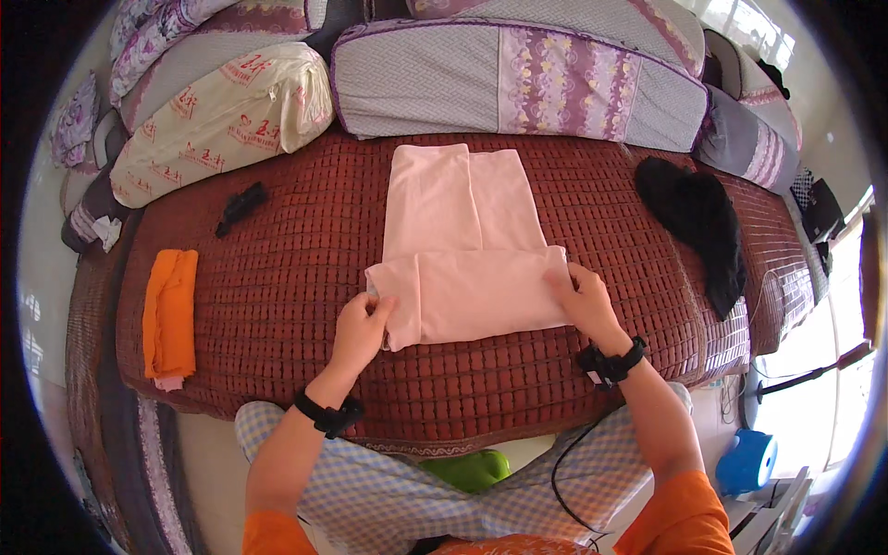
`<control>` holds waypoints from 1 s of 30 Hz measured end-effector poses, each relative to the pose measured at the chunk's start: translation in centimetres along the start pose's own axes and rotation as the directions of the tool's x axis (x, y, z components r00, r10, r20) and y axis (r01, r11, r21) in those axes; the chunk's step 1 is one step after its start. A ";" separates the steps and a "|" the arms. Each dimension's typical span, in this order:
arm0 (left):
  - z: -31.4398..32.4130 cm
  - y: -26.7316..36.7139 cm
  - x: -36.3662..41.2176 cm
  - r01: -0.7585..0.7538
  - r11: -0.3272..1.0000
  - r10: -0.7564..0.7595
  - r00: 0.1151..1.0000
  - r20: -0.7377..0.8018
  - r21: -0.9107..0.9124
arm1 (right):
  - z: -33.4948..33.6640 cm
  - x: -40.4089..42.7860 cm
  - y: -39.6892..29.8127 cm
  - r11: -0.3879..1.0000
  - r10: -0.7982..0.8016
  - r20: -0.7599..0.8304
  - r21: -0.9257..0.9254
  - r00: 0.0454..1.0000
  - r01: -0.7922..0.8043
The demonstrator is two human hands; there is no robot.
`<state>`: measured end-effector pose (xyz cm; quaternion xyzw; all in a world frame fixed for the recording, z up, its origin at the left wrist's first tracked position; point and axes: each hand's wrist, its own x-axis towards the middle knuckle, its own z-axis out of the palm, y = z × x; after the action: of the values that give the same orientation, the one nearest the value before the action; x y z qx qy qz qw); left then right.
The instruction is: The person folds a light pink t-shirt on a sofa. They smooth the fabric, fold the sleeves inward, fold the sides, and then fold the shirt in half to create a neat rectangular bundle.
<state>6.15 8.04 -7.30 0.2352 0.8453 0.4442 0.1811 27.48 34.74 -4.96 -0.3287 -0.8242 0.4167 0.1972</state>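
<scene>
Pink fabric, likely a garment [479, 201], lies before me on the brown tiled seat mat [277, 298]. Its near part is folded over into a wide band across the far part. At the band's left end, my left hand [362, 326] pinches the edge between thumb and fingers. My right hand [588, 298] grips the right end, with the thumb on top and fingers partly hidden behind the edge. Each wrist wears a black strapped device. A folded orange cloth [170, 312] rests on the mat at the far left, with a bit of pink under its near end.
Behind the mat stand a grey and purple cushion [423, 83] and a cushion in a printed plastic cover [229, 125]. A small black object [241, 208] lies at the left, a black cloth item [701, 222] at the right. A blue container [746, 461] is on the floor.
</scene>
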 end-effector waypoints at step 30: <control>-0.7 0.8 0.3 0.077 0.886 -0.043 0.996 0.083 -0.457 | 0.2 0.9 0.7 0.987 0.041 -0.181 -0.147 0.983 -0.068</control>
<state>5.76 8.13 -6.28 0.1749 0.7161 0.6174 0.2748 26.96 35.55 -5.64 -0.4010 -0.8237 0.3266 0.2326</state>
